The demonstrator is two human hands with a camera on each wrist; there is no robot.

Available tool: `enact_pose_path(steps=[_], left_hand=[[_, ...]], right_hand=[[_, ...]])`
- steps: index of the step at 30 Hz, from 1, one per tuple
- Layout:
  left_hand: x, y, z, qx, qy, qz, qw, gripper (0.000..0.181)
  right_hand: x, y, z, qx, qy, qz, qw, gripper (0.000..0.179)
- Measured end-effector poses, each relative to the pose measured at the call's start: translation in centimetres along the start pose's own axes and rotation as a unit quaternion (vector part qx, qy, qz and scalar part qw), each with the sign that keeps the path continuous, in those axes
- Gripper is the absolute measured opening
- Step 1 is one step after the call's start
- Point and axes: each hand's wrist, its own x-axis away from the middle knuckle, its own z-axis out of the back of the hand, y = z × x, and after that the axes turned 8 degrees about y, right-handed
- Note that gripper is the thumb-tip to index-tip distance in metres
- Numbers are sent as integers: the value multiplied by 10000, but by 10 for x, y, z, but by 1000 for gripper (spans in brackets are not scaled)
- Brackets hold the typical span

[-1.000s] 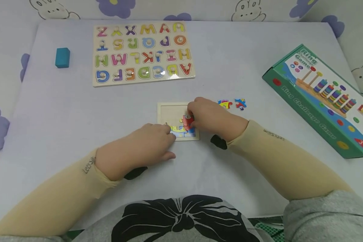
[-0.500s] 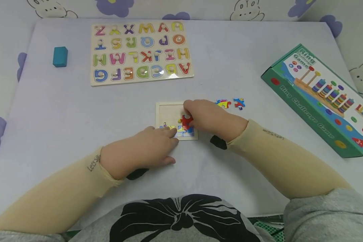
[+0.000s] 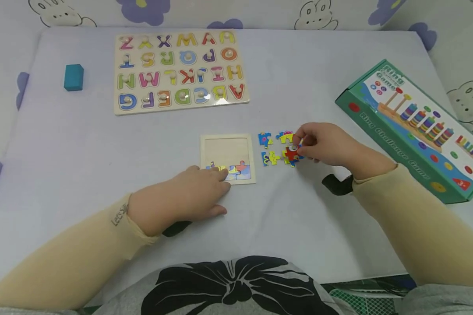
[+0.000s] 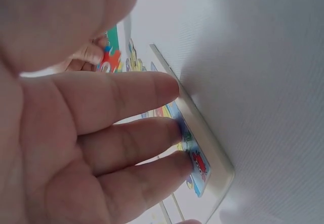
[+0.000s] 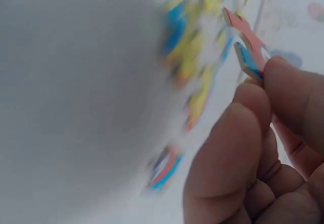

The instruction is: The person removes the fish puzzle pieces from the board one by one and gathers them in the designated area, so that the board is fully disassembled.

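My right hand (image 3: 331, 146) pinches a red jigsaw piece (image 3: 291, 152) between thumb and fingers, to the right of the puzzle tray. The right wrist view shows that same jigsaw piece (image 5: 251, 38) held by its edge, above blurred pieces. The wooden puzzle tray (image 3: 254, 151) has a row of joined pieces (image 3: 242, 172) along its near side; its far part shows bare wood. My left hand (image 3: 185, 194) rests on the tray's near-left part with fingers extended, covering some pieces. In the left wrist view its fingertips touch the piece with a red crab (image 4: 201, 164).
Loose jigsaw pieces, including a blue one (image 3: 265, 139) and a yellow one (image 3: 270, 158), lie right of the tray. An alphabet peg board (image 3: 181, 65) lies behind. A teal block (image 3: 74, 78) stands far left, a green game box (image 3: 414, 131) at the right.
My right hand has lifted the red jigsaw piece out of the tray and moved right with it, over the loose pieces. My left hand has stayed on the tray.
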Motion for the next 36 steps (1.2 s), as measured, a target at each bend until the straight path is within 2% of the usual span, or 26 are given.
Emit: enact_pose_path(steps=[6,14,31,34,36], left_hand=[[4,-2,-4,-55,46,70,9999,56],[6,-3,-7,-26,184,49,9998,55],[5,-1,-6,-64,43,164,9998,57],[3,0,-5,-102,27,158,9998,58],[2,1,-6,-105,59,168,9998,58]], right_hand=[[-3,26,4,-91,-72,-384,9992,15],[-9,33,-2,534,22,-560,9970,14],[-7,26,-3,1143,240,-551,9916,19],[-2,18,-4,1343,307,-414,9896,24],[2,5,-6,1441,341,-198,9888,27]])
